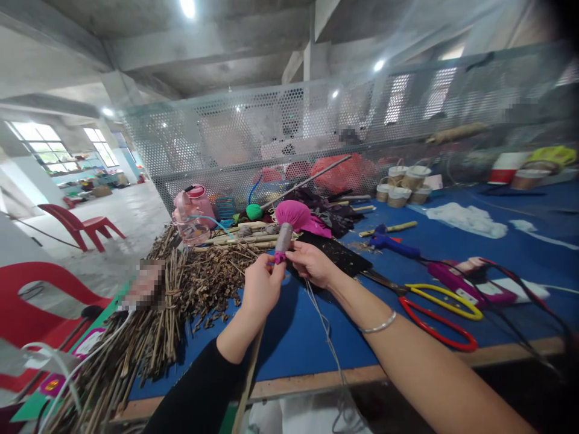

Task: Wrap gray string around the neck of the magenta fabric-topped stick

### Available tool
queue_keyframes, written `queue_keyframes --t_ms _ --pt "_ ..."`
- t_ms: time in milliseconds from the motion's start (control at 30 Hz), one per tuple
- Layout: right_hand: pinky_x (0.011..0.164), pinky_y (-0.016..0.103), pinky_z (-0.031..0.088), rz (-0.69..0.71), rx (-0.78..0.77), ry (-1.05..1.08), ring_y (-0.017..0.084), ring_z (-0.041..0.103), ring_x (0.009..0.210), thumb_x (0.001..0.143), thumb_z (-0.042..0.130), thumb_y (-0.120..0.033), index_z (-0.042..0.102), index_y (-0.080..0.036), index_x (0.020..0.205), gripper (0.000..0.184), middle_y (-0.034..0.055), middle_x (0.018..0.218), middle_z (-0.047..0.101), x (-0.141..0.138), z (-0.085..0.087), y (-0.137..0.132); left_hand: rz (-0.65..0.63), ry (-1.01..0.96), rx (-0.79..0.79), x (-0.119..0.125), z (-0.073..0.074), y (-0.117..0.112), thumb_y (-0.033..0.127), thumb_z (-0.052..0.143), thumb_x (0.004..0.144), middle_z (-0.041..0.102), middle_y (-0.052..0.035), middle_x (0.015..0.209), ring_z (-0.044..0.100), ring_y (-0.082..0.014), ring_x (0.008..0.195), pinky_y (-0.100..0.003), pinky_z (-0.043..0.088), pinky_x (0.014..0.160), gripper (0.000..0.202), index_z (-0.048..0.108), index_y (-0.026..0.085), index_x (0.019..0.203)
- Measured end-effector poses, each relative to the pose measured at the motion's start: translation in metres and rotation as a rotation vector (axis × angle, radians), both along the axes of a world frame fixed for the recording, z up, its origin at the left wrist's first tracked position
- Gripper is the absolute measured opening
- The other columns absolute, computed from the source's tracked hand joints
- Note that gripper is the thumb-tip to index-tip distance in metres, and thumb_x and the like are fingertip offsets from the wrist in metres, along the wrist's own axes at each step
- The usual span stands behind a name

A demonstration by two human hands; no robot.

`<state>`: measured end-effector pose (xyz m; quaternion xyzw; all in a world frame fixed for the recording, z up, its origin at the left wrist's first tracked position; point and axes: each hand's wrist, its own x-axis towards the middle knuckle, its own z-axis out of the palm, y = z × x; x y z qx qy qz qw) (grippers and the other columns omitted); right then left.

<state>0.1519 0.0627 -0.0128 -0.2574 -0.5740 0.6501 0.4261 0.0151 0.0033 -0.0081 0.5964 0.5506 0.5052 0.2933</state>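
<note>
Above the blue table, a short grey cylinder (283,237) stands slightly tilted between my two hands, with bunched magenta cloth (280,257) at its lower end. Thumb and fingers of my left hand (263,282) pinch this cloth end from the left. My right hand (313,263) closes on the same lower part from the right. A round magenta cloth bundle (293,214) shows right behind the cylinder's top; whether they are joined I cannot tell. Thin grey string (326,328) hangs below my right hand over the table edge. A thin wooden stick (251,375) slants down below my left hand.
Dried plant stalks (165,319) cover the table's left side. Scissors (441,307) with red and yellow handles lie at right, near a blue-handled tool (393,242) and a purple power strip (470,286). Small lidded cups (398,196), white fluff (468,220) and a perforated metal screen (253,132) stand farther back.
</note>
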Motion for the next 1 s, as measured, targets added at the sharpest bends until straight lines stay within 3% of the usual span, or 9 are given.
queue_keyframes --t_ms 267,400,467,567,667,767,1000 --pt "0.030 0.014 0.008 0.156 -0.100 0.093 0.002 0.011 0.034 0.070 0.067 -0.033 0.050 -0.017 0.093 0.032 -0.0131 0.044 0.024 0.0048 0.0082 -0.0023 -0.264 -0.535 -0.193 0.0029 0.0094 0.0020 0.043 0.065 0.067 0.054 0.0057 0.049 0.034 -0.0028 0.027 -0.016 0.023 0.028 0.032 0.046 0.017 0.071" --pt "0.029 0.015 0.007 0.198 -0.123 0.081 0.000 0.012 0.033 0.068 0.068 -0.037 0.053 -0.014 0.086 0.033 -0.0098 0.048 0.037 0.0088 0.0070 0.0012 -0.404 -0.755 -0.363 0.0028 0.0069 0.0035 0.043 0.067 0.067 0.055 0.0044 0.054 0.032 0.0003 0.029 -0.013 0.023 0.028 0.035 0.054 0.014 0.080" --pt "0.029 0.015 0.008 0.159 -0.115 0.049 0.000 0.015 0.033 0.069 0.068 -0.038 0.052 -0.013 0.083 0.033 -0.0070 0.052 0.045 0.0093 0.0045 0.0029 -0.429 -0.739 -0.467 0.0025 0.0050 0.0047 0.044 0.062 0.072 0.059 0.0009 0.061 0.039 -0.0007 0.033 -0.013 0.028 0.031 0.035 0.056 0.012 0.086" --pt "0.029 0.016 0.011 0.060 -0.093 -0.022 0.001 0.017 0.031 0.068 0.068 -0.039 0.048 -0.015 0.075 0.031 -0.0095 0.044 0.039 0.0078 0.0012 0.0041 -0.344 -0.544 -0.486 0.0035 0.0028 0.0037 0.050 0.053 0.078 0.063 -0.0048 0.075 0.052 -0.0065 0.040 -0.017 0.039 0.035 0.040 0.053 0.014 0.095" --pt "0.029 0.017 0.011 0.020 -0.077 -0.089 0.002 0.016 0.031 0.068 0.067 -0.040 0.047 -0.016 0.071 0.031 -0.0119 0.038 0.029 0.0045 0.0000 0.0032 -0.136 -0.273 -0.253 0.0063 0.0010 -0.0003 0.047 0.059 0.074 0.062 -0.0028 0.081 0.053 -0.0079 0.039 -0.019 0.038 0.034 0.041 0.049 0.018 0.102" --pt "0.029 0.018 0.011 0.005 -0.049 -0.097 0.003 0.017 0.031 0.069 0.066 -0.042 0.050 -0.016 0.073 0.031 -0.0116 0.039 0.030 0.0019 0.0005 0.0016 -0.043 -0.083 -0.081 0.0069 -0.0001 -0.0018 0.037 0.061 0.074 0.060 0.0014 0.065 0.046 -0.0054 0.035 -0.017 0.032 0.033 0.027 0.054 0.017 0.091" --pt "0.033 0.019 0.009 -0.058 -0.020 -0.048 0.003 0.019 0.034 0.067 0.068 -0.036 0.052 -0.016 0.067 0.026 -0.0104 0.041 0.030 0.0048 0.0021 0.0015 -0.058 -0.239 -0.107 -0.0003 0.0048 0.0059 0.036 0.057 0.076 0.058 0.0035 0.056 0.039 -0.0042 0.030 -0.016 0.026 0.029 0.021 0.050 0.016 0.079"
